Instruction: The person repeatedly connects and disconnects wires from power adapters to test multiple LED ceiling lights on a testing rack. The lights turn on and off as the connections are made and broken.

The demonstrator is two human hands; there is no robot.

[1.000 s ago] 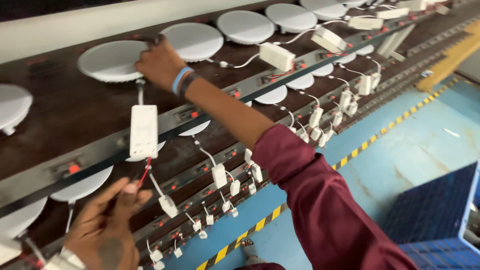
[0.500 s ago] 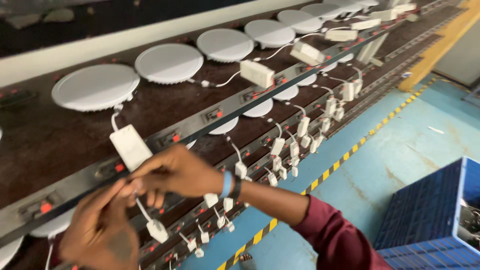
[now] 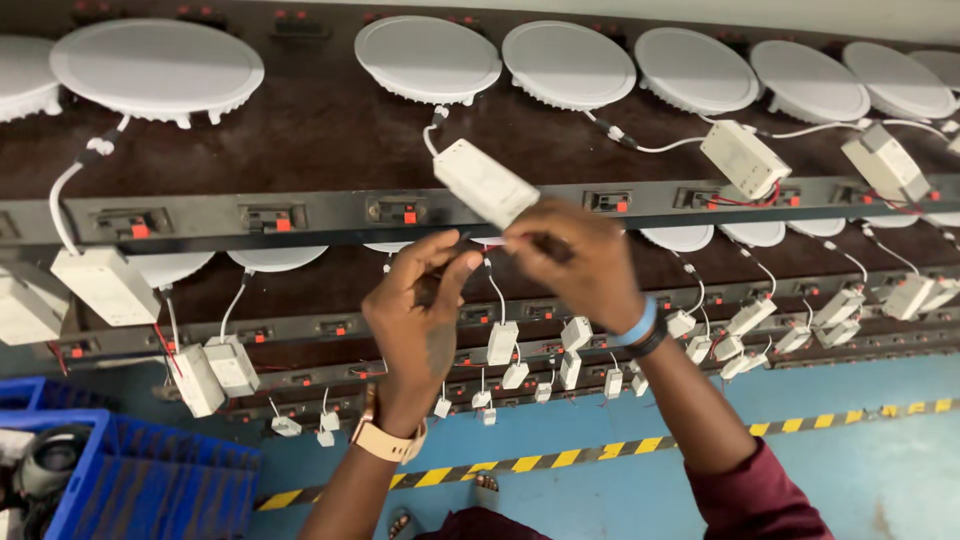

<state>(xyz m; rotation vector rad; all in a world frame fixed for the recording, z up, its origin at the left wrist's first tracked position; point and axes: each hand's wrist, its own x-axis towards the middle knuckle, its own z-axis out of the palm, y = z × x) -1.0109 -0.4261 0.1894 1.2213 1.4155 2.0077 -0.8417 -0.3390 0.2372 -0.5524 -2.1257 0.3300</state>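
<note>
The white driver box (image 3: 485,183) lies tilted on the dark rack (image 3: 330,120), just above both hands, its thin leads (image 3: 497,241) running down between them. The left hand (image 3: 418,318) pinches one lead; the right hand (image 3: 580,262) pinches the other end. Just behind the box runs the terminal rail (image 3: 300,213), and beyond it sits its round panel lamp (image 3: 428,58). Judging by this, the wiring-up step is in hand; next calls for steering bare ends into a clip.

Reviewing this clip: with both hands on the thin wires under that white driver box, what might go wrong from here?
1. The left hand and right hand pinch thin red wires; a hard tug may loosen them from the white driver box.
2. That box tilts over the black terminal rail and hangs by its cable from the round white lamp; pulling might drag the lamp.
3. The wires may get clipped into a wrong red terminal.
</note>
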